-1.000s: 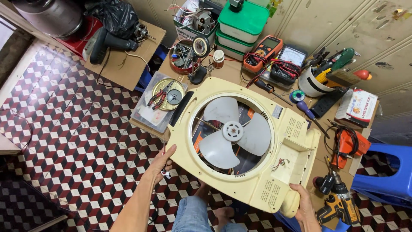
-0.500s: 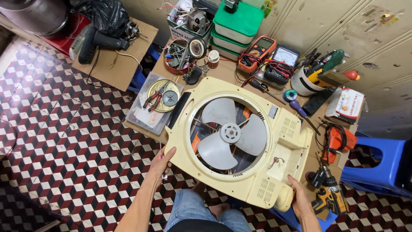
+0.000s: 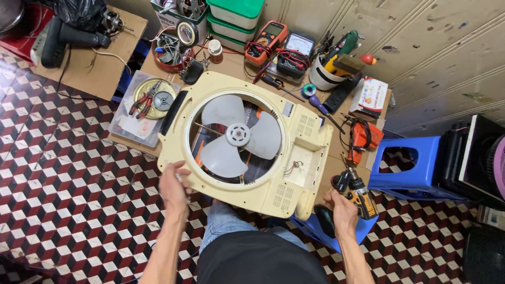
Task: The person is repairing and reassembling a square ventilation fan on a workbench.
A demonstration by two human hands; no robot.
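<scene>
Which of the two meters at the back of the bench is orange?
The left meter, in an orange case beside the green-lidded boxes; the other meter is dark with a pale dial.

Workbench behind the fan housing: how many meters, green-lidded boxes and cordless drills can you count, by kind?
Meters: 2, an orange multimeter and a dark analogue meter
Green-lidded boxes: 2, stacked
Cordless drills: 1, yellow drill beside the right hand
Total: 5
</scene>
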